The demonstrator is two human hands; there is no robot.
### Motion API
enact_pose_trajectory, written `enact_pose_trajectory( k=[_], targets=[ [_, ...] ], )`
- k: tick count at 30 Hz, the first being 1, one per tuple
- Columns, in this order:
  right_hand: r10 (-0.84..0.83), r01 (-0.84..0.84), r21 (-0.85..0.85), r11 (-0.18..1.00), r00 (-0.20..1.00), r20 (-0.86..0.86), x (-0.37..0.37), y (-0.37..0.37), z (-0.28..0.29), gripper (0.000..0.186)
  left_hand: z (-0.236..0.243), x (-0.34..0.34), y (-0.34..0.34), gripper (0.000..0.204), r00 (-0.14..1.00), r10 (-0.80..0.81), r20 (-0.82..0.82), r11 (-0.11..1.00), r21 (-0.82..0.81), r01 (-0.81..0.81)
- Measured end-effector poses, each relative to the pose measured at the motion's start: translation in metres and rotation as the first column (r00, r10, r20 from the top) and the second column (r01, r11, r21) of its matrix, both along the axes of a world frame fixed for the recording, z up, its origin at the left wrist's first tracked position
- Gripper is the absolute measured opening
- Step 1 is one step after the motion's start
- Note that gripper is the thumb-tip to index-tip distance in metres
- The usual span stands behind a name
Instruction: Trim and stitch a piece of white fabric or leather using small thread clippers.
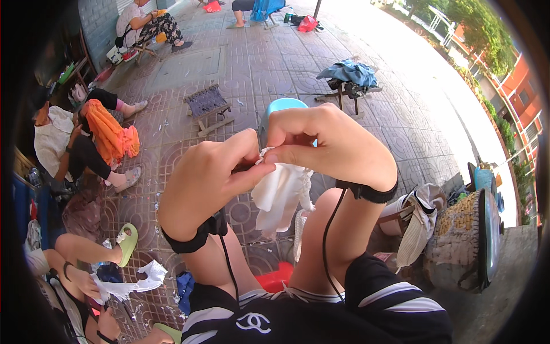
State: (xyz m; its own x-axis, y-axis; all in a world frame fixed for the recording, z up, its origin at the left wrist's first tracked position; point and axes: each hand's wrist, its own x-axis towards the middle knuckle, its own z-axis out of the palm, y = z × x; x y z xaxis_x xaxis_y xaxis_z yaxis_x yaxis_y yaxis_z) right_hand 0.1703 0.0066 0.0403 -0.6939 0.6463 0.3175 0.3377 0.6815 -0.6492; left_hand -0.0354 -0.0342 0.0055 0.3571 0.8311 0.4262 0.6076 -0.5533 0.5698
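Note:
A piece of white cloth [279, 198] with frayed, ruffled edges hangs down between my two hands, over my lap. My left hand [215, 180] pinches its top edge between thumb and fingertips. Right beside it, my right hand [326, 140] grips the same edge, the thumb pressed against the curled fingers. The fingertips of both hands nearly touch, and the small bit of cloth between them is partly hidden. Each wrist wears a black band with a thin cord. Behind my hands stands a light blue bucket [282, 105], partly covered by them.
A dark folding stool [207, 102] and another stool draped with blue cloth [350, 74] stand ahead. To my right is a large woven basket [455, 235] with a lid. People sit at left, one with orange cloth [112, 135], another holding white cloth [140, 281]. White scraps litter the paving.

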Motion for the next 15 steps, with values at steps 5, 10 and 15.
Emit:
enact_pose_trajectory(
  k=[5, 10, 15],
  targets=[
    [-0.071, 0.068, -0.022, 0.997, 0.986, -0.149, 0.007, 0.010, -0.001, 0.015, 0.000, 0.001, 0.011, 0.034, 0.997, 0.009, 0.073, 1.000, -0.012, -0.008],
    [-0.225, 0.073, -0.323, 0.944, 0.858, -0.462, 0.006, 0.017, 0.002, 0.019, -0.021, -0.002, 0.033, 0.040, 0.859, 0.052, 0.509, 0.995, 0.045, -0.087],
    [-0.191, -0.074, -0.389, 0.918, 0.777, -0.599, -0.009, 0.023, -0.007, 0.013, -0.025, -0.002, 0.037, 0.060, 0.722, -0.114, 0.683, 0.993, 0.051, 0.109]
  ],
)
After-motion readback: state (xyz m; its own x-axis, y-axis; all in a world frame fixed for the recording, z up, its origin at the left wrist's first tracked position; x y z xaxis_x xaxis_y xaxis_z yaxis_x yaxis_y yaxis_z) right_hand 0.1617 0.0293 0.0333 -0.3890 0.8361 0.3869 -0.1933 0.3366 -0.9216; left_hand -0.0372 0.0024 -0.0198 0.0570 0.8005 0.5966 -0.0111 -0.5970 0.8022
